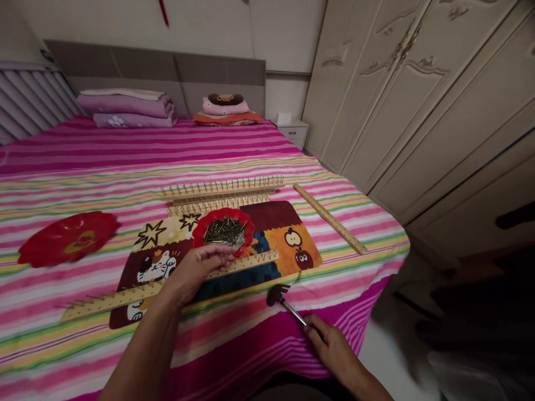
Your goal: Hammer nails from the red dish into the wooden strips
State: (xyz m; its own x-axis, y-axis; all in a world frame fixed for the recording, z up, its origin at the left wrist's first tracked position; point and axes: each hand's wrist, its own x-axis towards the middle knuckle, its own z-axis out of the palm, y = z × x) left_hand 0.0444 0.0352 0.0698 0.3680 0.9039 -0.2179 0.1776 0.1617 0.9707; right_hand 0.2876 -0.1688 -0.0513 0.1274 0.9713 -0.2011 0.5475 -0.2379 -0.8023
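Observation:
My left hand [196, 270] hovers over a long wooden strip studded with nails [167, 285], its fingers curled together just below a red dish of loose nails [224, 229]. Whether a nail sits between the fingertips is too small to see. My right hand [332, 348] grips the handle of a small hammer [284, 299], whose dark head rests on the bedspread near the front edge. The strip lies across a colourful patchwork mat [288, 245] with a cat and apples.
Two more nail-studded strips [221, 192] lie behind the dish. A plain wooden strip [330, 218] lies slanted to the right. An empty red dish [69, 236] sits at left. Folded bedding [125, 106] and a wardrobe [418, 100] stand beyond.

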